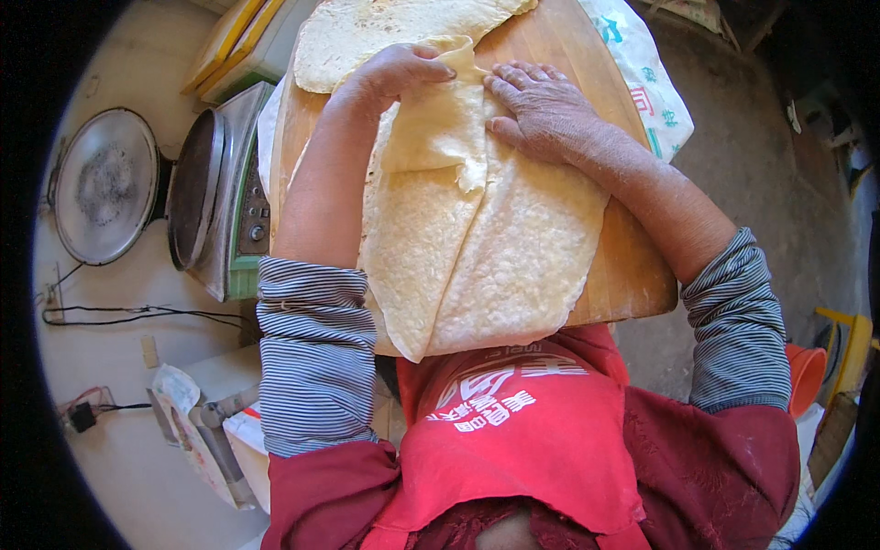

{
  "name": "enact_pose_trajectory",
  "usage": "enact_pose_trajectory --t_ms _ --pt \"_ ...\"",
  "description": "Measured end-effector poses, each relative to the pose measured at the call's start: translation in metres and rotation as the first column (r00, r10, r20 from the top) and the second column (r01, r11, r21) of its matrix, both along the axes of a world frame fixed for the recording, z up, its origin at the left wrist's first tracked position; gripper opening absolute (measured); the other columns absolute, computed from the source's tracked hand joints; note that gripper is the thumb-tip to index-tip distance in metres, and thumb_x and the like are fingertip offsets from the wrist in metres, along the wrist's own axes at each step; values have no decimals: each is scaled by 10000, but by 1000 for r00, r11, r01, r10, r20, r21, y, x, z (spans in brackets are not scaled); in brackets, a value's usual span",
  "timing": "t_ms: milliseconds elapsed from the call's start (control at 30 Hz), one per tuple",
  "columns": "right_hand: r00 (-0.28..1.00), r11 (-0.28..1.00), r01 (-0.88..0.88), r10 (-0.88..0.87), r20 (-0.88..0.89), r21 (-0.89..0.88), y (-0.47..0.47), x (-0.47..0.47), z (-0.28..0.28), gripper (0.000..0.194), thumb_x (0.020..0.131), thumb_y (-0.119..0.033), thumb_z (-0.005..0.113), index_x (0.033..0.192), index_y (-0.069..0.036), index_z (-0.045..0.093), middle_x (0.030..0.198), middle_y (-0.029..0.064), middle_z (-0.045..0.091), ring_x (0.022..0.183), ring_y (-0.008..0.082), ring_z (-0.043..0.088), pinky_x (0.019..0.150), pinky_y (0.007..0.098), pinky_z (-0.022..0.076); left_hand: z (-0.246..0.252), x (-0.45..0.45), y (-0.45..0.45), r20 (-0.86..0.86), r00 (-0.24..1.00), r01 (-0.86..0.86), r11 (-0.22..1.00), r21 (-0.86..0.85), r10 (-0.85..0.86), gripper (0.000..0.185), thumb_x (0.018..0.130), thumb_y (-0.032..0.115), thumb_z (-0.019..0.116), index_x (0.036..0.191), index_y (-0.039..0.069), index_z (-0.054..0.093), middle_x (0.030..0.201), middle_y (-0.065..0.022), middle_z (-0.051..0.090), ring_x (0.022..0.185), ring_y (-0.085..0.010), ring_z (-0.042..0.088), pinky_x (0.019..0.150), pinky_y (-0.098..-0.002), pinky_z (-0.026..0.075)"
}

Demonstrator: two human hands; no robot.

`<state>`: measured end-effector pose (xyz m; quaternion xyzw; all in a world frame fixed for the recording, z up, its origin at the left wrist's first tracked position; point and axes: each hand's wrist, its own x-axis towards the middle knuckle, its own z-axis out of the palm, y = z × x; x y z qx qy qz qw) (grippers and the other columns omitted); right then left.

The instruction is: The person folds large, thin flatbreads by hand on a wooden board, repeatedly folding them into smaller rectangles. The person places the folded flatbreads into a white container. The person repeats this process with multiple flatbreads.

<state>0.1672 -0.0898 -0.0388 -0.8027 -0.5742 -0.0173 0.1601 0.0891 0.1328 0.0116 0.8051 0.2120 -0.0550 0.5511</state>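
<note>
A large thin sheet of dough or flatbread (522,254) lies folded on a wooden board (639,282), its pointed lower end hanging over the near edge. My left hand (395,75) pinches a raised, folded flap (440,130) of this sheet between thumb and fingers near the far end. My right hand (536,110) rests palm down at the sheet's far right, fingers spread a little and fingertips beside the flap. Beyond my left hand lies another pale flatbread (364,34) with light brown spots.
At the left stands an electric griddle (199,189) with its round lid (106,185) raised. Printed white sacking (653,89) shows from under the board. Black cables (144,313) run along the left wall. An orange bucket (804,378) sits at the right.
</note>
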Motion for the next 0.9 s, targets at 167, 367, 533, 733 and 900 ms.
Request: enact_pose_trajectory --t_ms 167,367,533,733,900 --pt "1000 1000 6 -6 8 15 3 0 -4 630 904 -431 446 1401 -46 416 1467 147 386 1382 285 324 1154 430 202 -3 -8 2 -50 992 -113 987 110 119 372 779 311 718 1040 48 681 882 -32 674 789 -125 620 754 -282 487" --pt "994 986 -106 108 -14 127 14 5 -7 510 889 -393 540 1294 -83 546 1310 150 548 1237 292 496 1039 398 377 -32 -64 6 458 886 -323 802 503 69 427 810 425 704 1003 44 693 906 -7 675 759 -127 615 706 -301 504" --pt "987 975 -151 159 -35 166 2 17 -7 370 782 -307 616 1020 -26 582 1046 207 595 1022 392 541 904 457 430 18 -187 -99 376 923 -359 514 779 75 390 820 384 709 936 12 680 918 -85 675 793 -172 644 745 -315 511" --pt "975 910 -170 211 -71 378 -15 4 8 337 781 -99 646 1109 -37 598 1027 173 635 967 343 593 850 385 481 -10 -289 -162 362 931 -345 429 835 44 429 647 354 824 764 -13 634 915 -193 634 861 -360 610 750 -423 502" --pt "865 766 -258 454 -212 589 -26 55 -38 263 742 -69 691 998 -32 642 931 148 650 871 307 623 792 351 489 -20 -296 -199 387 898 -439 472 764 210 519 584 417 832 830 -2 649 1126 -220 587 1065 -363 543 942 -468 396"
